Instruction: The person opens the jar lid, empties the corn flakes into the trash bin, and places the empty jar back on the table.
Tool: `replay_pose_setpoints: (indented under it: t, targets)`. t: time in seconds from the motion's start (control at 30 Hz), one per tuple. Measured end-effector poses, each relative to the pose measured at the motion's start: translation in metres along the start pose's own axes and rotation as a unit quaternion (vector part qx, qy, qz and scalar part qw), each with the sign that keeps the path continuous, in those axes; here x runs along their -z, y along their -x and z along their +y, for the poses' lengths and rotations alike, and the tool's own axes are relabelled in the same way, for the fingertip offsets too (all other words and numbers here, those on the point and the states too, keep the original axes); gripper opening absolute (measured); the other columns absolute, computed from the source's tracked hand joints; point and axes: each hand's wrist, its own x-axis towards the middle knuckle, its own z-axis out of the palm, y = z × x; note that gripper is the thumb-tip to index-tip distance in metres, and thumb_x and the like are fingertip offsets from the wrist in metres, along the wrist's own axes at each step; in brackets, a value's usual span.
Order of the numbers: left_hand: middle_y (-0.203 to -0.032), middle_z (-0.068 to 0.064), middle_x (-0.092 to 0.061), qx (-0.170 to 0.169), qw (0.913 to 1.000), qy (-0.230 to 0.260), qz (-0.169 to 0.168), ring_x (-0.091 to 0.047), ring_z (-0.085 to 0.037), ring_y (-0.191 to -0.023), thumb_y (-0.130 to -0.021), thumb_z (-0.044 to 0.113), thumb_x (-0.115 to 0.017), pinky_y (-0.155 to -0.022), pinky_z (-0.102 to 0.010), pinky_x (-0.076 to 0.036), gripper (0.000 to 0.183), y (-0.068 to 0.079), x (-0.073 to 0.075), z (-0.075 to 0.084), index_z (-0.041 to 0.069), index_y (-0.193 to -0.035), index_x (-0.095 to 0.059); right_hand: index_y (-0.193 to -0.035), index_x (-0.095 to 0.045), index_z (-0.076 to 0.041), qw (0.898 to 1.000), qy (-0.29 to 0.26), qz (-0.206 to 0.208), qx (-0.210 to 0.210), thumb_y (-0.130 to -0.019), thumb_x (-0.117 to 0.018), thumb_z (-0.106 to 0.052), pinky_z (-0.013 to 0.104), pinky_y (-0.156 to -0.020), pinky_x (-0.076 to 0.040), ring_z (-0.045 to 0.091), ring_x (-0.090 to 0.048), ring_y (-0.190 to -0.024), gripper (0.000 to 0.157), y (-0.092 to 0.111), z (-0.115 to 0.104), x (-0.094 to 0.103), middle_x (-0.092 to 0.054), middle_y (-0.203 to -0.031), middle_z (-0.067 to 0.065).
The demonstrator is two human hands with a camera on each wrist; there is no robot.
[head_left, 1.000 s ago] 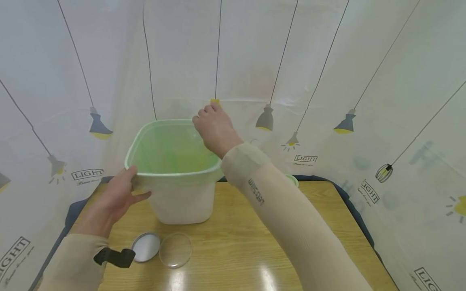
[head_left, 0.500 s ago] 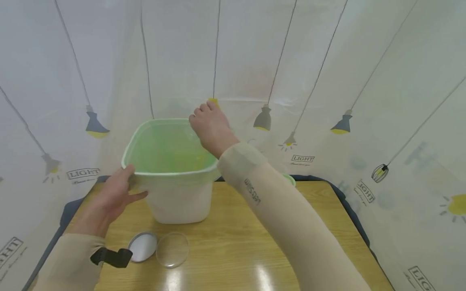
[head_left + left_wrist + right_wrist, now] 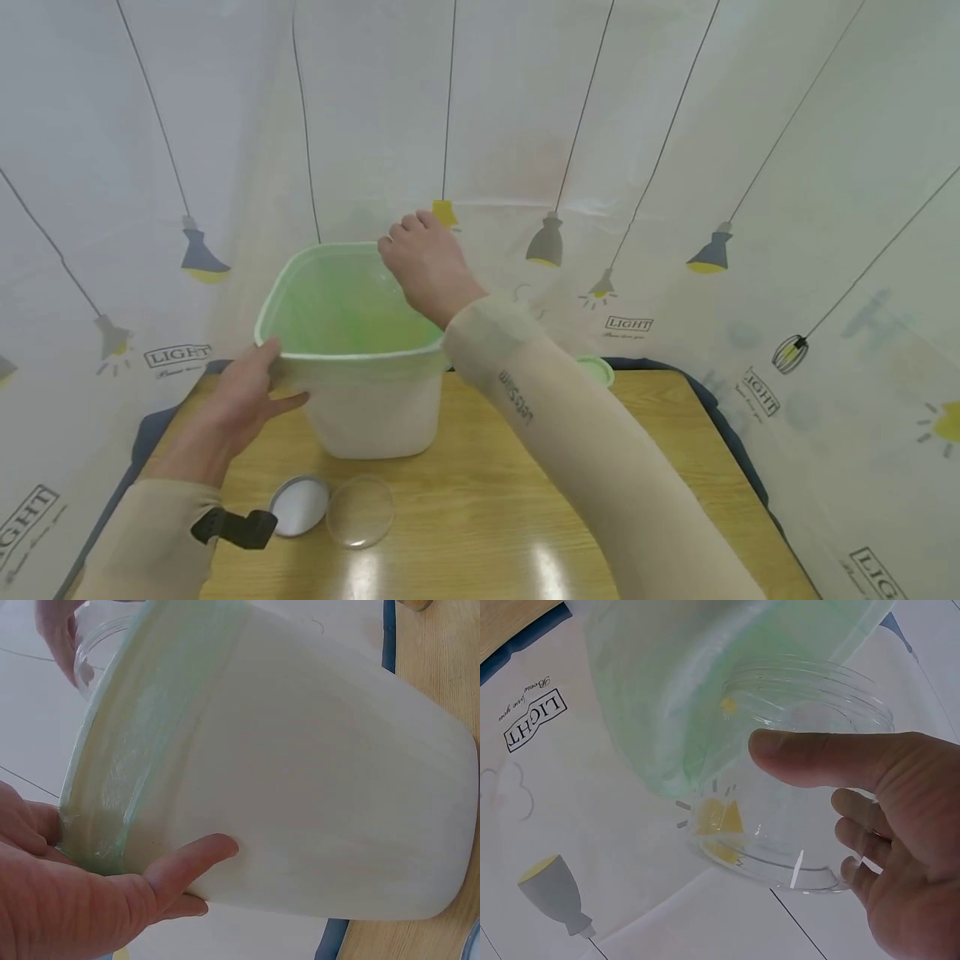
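Note:
A white trash bin (image 3: 375, 421) with a green bag liner (image 3: 341, 300) folded over its rim stands on the wooden table. My left hand (image 3: 247, 387) grips the bin at its left rim; in the left wrist view its thumb (image 3: 196, 859) lies along the outer wall. A clear jar with a threaded neck (image 3: 780, 825) is held by my right hand (image 3: 427, 267) over the bin's far right side. The jar is tipped with its mouth toward the liner, thumb on one side and fingers on the other. From the head view, the hand hides most of the jar.
A silver-rimmed lid (image 3: 300, 506) and a clear round disc (image 3: 361, 512) lie side by side near the table's front left. Behind my right forearm is a light green round rim (image 3: 600, 371). Light-printed sheeting (image 3: 667, 167) encloses the table's back and sides.
My right hand has shifted slightly left over the bin, still holding the jar. More of the light green rim now shows past the sleeve. My left hand stays on the bin.

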Motion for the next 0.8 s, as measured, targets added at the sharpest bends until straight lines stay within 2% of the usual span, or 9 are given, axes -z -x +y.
replay_pose_setpoints:
  t: [0.23,0.43,0.57,0.8]
  targets:
    - [-0.160,-0.019,-0.008,-0.001,1.0000,-0.003,-0.002,-0.011,-0.042,-0.149,-0.105,0.046,-0.024,-0.111,-0.065,-0.033,0.060,0.0008,0.0003,-0.0005,0.016,-0.156,-0.016,-0.145,-0.041,-0.015,1.000,0.014,-0.003,0.009,-0.091,-0.057,-0.002,0.034,-0.121,-0.026,0.018,-0.043,-0.131,0.058,-0.0024,-0.0014,-0.0015,-0.049,-0.143,0.000]
    - [-0.161,-0.019,-0.007,-0.001,1.0000,-0.005,-0.005,-0.010,-0.042,-0.149,-0.105,0.046,-0.023,-0.111,-0.065,-0.032,0.061,0.0015,0.0003,0.0002,0.016,-0.157,-0.013,-0.145,-0.041,-0.015,1.000,-0.016,-0.002,0.003,-0.090,-0.058,-0.003,0.034,-0.119,-0.029,0.019,-0.044,-0.130,0.059,-0.0006,-0.0001,-0.0031,-0.051,-0.140,0.001]
    - [-0.161,-0.019,-0.007,-0.001,1.0000,-0.004,-0.004,-0.010,-0.042,-0.149,-0.105,0.046,-0.024,-0.111,-0.065,-0.032,0.060,0.0017,0.0004,0.0005,0.015,-0.156,-0.015,-0.146,-0.040,-0.014,1.000,-0.013,-0.006,-0.001,-0.090,-0.060,-0.004,0.035,-0.122,-0.027,0.019,-0.043,-0.133,0.060,0.0008,0.0007,-0.0028,-0.050,-0.142,0.002]
    - [-0.160,-0.019,-0.008,-0.003,1.0000,-0.006,-0.005,-0.010,-0.042,-0.149,-0.105,0.046,-0.024,-0.111,-0.066,-0.032,0.058,0.0020,0.0004,-0.0005,0.016,-0.155,-0.017,-0.143,-0.043,-0.012,1.000,-0.021,-0.007,-0.007,-0.087,-0.063,-0.005,0.035,-0.119,-0.030,0.020,-0.046,-0.123,0.060,0.0020,0.0021,-0.0055,-0.052,-0.131,0.003]
